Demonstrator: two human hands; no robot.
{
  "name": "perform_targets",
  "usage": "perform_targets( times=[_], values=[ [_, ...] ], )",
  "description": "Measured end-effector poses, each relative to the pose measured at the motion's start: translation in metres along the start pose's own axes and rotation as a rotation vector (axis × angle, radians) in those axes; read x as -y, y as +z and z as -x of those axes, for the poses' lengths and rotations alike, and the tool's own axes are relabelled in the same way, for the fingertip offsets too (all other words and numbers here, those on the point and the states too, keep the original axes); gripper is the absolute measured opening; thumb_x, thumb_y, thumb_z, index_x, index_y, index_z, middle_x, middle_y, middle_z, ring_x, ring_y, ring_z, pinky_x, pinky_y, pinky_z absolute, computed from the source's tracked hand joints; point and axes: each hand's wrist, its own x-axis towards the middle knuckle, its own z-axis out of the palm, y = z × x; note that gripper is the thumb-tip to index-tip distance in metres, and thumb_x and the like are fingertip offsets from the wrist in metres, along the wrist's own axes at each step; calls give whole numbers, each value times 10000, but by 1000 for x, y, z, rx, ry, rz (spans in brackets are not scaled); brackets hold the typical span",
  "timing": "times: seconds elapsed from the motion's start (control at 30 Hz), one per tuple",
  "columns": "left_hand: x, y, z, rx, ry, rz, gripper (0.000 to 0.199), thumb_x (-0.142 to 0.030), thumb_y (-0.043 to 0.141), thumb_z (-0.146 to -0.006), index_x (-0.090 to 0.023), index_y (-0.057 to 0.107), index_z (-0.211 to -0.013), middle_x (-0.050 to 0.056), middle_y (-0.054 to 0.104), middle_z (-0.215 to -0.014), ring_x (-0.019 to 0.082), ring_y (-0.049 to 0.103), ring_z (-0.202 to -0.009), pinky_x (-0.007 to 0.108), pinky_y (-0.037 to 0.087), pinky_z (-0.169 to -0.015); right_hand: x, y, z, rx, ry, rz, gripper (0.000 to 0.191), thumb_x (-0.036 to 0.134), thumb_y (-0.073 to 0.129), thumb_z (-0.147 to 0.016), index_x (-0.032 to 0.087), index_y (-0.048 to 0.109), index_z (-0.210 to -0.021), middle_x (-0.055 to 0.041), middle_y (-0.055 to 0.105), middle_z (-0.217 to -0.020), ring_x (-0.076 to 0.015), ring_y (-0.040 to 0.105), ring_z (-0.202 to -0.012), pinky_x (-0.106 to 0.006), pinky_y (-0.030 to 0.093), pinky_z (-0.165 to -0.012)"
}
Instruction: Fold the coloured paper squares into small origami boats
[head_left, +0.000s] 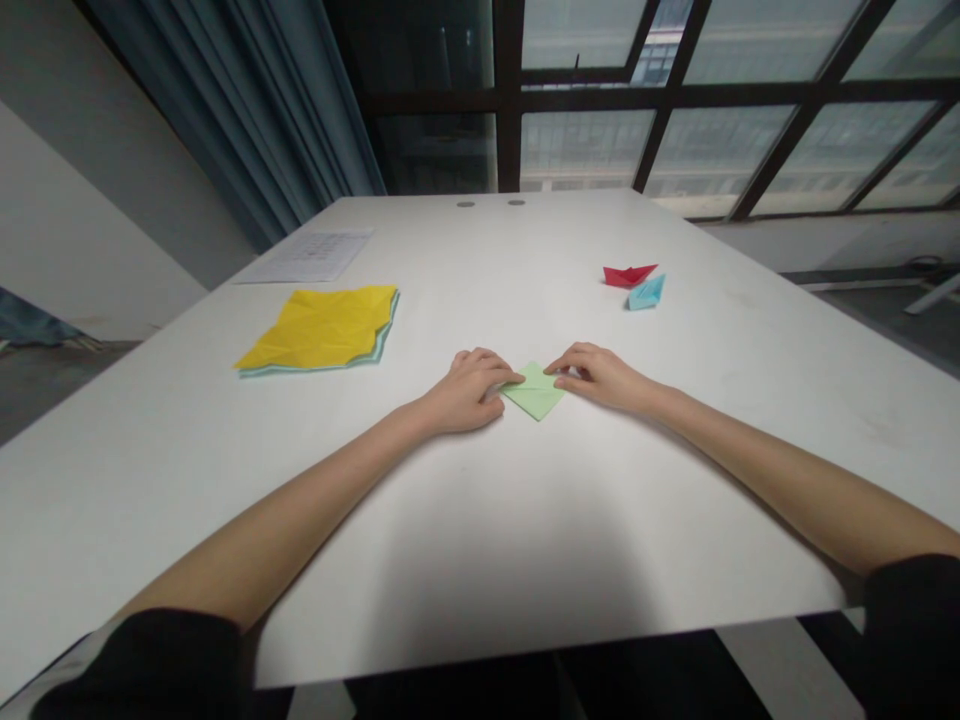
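Note:
A small folded piece of light green paper (535, 398) lies on the white table with one corner pointing towards me. Its left corner is under the fingertips of my left hand (474, 392), whose thumb rests on the table beside it. At the right corner, my right hand (596, 376) has its thumb and index finger on the paper's edge, a little apart. Both hands rest low on the table, and the paper lies flat between them.
Left of my hands lies a stack of yellow paper (322, 328) with pale green sheets beneath. A printed sheet (311, 256) is behind it. At the right stand a red paper boat (628, 277) and a blue paper boat (646, 293). The white table (480, 520) reaches towards the windows.

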Motion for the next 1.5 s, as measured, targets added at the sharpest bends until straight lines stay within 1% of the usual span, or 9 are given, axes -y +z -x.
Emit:
perform_targets(
  times=[0.1,0.37,0.57,0.77,0.93,1.1,1.23,1.4,1.5],
  values=[
    [0,3,-1,-51,10,32,450,-156,522,-709,-198,563,-1154,78,600,-1101,245,458,-1081,409,325,-922,-1,2,1,-13,1,-18,234,284,549,-828,183,668,-1002,-67,606,-845,-144,529,-691,-287,424,-672],
    [5,9,-3,-233,10,-56,198,-167,485,-811,-177,624,-952,68,669,-936,211,555,-952,386,373,-860,3,1,3,-70,-69,-79,197,196,513,-806,182,676,-917,-66,627,-869,-146,578,-716,-274,466,-649],
    [-1,3,-2,-482,-203,182,151,-234,525,-812,-188,658,-866,39,690,-879,178,610,-854,326,449,-796,12,-4,7,-164,-160,-120,245,168,504,-759,193,661,-945,-56,680,-896,-174,623,-816,-311,489,-775],
    [-2,2,-10,-466,-371,543,180,-289,599,-745,-155,665,-845,37,691,-788,161,619,-737,296,466,-716,11,-4,5,-311,35,-181,178,260,554,-769,168,672,-865,-48,696,-794,-164,627,-712,-289,489,-710],
    [3,11,-12,-341,-452,853,281,-314,662,-680,-121,626,-881,45,668,-712,147,607,-632,264,455,-594,5,1,2,-296,220,-377,201,254,584,-706,148,671,-853,-32,680,-710,-145,605,-627,-268,481,-620],
    [1,15,-8,-269,-403,499,181,-303,620,-729,-156,643,-832,10,640,-697,139,570,-648,261,431,-613,4,5,4,-212,238,-225,169,221,573,-693,161,673,-815,2,625,-619,-120,551,-566,-243,430,-574],
    [1,19,-7,-241,-270,171,138,-269,600,-765,-169,649,-846,19,634,-739,170,552,-738,296,421,-694,4,11,5,-190,140,-22,134,218,561,-715,168,663,-786,-18,608,-679,-119,519,-592,-247,410,-593],
    [3,22,-8,-217,-130,9,128,-245,554,-819,-174,630,-894,38,648,-823,187,554,-814,324,403,-757,3,15,6,-166,44,-11,213,157,509,-739,163,613,-925,-12,580,-734,-99,486,-570,-227,397,-586],
    [3,23,-8,-200,-116,22,136,-227,532,-832,-175,625,-917,34,650,-830,175,564,-789,307,407,-729,5,14,6,-148,36,7,151,211,525,-767,158,602,-886,-11,558,-710,-106,490,-579,-230,390,-589]
  ],
)
